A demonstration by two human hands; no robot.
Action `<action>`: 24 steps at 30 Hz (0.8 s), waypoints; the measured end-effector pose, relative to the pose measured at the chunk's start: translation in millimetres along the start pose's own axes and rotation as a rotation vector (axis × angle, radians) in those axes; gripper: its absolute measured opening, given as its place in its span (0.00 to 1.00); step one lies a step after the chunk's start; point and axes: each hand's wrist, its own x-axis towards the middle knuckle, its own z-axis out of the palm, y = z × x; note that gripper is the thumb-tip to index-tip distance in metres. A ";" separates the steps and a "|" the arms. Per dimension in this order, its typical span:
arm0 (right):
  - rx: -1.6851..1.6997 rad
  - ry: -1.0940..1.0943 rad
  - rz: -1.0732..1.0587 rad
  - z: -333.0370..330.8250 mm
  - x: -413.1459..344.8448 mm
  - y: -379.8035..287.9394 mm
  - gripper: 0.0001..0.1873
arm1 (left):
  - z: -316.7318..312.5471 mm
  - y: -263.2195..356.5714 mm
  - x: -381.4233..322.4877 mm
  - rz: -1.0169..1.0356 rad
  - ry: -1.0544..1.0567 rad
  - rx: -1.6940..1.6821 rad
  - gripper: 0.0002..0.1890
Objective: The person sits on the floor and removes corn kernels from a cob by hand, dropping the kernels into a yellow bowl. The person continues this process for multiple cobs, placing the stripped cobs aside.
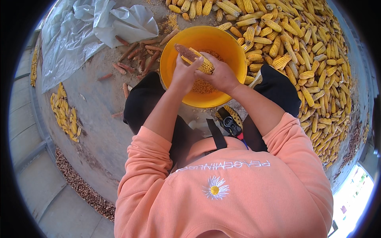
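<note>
A yellow plastic basin (235,59) stands between my knees, with loose corn kernels (204,87) in its bottom. Above it, my left hand (185,73) and my right hand (221,74) hold one partly shelled corn cob (205,65) together. The cob's bare, reddish-brown end (184,50) points to the upper left; yellow kernels still cover the part between my hands. My left fingers and thumb close round the cob's middle, and my right fingers and thumb grip its kernel-covered end. The undersides of both hands are hidden.
A large heap of corn ears (309,59) spreads along the right and top. Bare reddish cobs (143,58) lie on the floor left of the basin, below crumpled plastic sheeting (74,38). A smaller pile of ears (64,114) lies farther left. A black strap (216,134) hangs near my lap.
</note>
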 end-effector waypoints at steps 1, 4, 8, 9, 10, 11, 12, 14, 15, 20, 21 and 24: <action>-0.010 0.004 -0.014 0.0 0.1 1.0 0.36 | -0.1 -0.5 -0.4 -0.009 0.009 -0.011 0.15; -0.069 -0.019 -0.019 0.1 0.6 3.3 0.36 | -0.6 -2.3 0.1 -0.036 0.038 -0.061 0.15; -0.115 -0.042 -0.008 0.2 0.7 4.3 0.37 | -1.5 -4.7 3.2 -0.064 0.062 -0.155 0.15; -0.142 -0.049 -0.006 0.2 0.6 4.2 0.37 | -1.7 -5.3 4.1 -0.069 0.068 -0.180 0.15; -0.166 -0.052 -0.009 0.4 0.3 4.0 0.36 | -2.1 -5.8 4.6 -0.066 0.057 -0.139 0.17; -0.189 -0.049 -0.023 0.4 -0.1 3.7 0.36 | -2.3 -6.3 4.9 -0.062 0.047 -0.098 0.20; -0.208 -0.053 -0.024 0.4 -0.6 3.4 0.36 | -2.3 -6.9 4.7 -0.062 0.038 -0.060 0.23; -0.248 -0.051 -0.042 0.2 -1.1 2.5 0.35 | -2.1 -7.5 4.0 -0.049 0.033 -0.034 0.23; -0.247 -0.057 -0.028 -0.2 -1.3 2.0 0.35 | -1.8 -7.4 3.5 -0.054 0.039 -0.023 0.22; -0.228 -0.085 0.019 -2.5 -0.5 -0.4 0.36 | -0.3 -3.2 1.3 -0.103 0.090 -0.045 0.15; -0.219 -0.082 0.015 -2.4 -0.4 -0.5 0.36 | -0.2 -2.2 0.6 -0.102 0.085 -0.052 0.15; -0.184 -0.062 0.012 -1.9 -0.5 1.1 0.35 | -1.3 1.6 -0.1 -0.140 0.043 -0.152 0.15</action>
